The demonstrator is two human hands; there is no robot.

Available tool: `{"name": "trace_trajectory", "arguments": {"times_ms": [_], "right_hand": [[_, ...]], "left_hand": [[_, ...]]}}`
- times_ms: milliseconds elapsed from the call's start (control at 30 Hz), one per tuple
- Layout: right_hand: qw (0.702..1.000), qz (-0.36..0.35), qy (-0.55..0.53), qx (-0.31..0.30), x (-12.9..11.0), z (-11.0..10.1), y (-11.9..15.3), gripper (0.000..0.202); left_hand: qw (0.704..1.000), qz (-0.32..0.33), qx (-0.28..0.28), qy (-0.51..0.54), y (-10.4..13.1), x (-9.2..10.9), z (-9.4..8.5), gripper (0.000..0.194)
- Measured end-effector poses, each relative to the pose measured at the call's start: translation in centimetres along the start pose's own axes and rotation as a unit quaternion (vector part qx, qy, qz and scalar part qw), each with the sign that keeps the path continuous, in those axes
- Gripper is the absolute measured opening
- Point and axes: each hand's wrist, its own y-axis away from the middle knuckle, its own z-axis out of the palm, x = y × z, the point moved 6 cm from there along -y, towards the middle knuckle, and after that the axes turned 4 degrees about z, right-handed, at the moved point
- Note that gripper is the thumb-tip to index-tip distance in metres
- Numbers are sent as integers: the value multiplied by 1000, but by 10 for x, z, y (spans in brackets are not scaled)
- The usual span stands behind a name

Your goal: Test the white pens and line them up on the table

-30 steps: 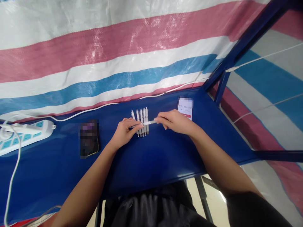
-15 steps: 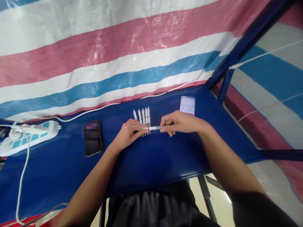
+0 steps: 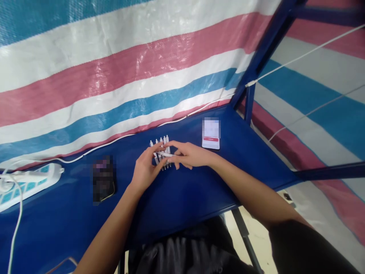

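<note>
A white pen [image 3: 166,154] lies nearly level between my two hands, above a row of several similar white pens [image 3: 157,141] on the blue table [image 3: 182,194]. My left hand [image 3: 145,166] is closed, pinching the pen's left end between thumb and fingers. At the other end, my right hand [image 3: 190,154] has its thumb and fingers closed around the pen, its index finger reaching over towards the left hand. The fingers partly cover both ends of the pen and the middle of the row.
Left of my hands lies a dark phone [image 3: 104,180], partly blurred out. A phone with a lit screen [image 3: 211,144] rests at the back right. A white power strip [image 3: 31,186] with cables sits at the far left. Behind the table hangs a striped sheet [image 3: 128,80].
My right hand has moved in towards the left hand along the pen, and its index finger now reaches over it. The whole view has shifted and turned a little.
</note>
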Motion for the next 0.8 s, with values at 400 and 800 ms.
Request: {"name": "trace_trajectory", "arguments": {"times_ms": [400, 800], "right_hand": [[992, -23, 15, 125, 15, -13, -11, 44], [983, 47, -101, 143, 34, -21, -15, 63]], "left_hand": [[990, -105, 89, -24, 0, -31, 3, 29], [994, -106, 5, -1, 0, -51, 24, 22]]}}
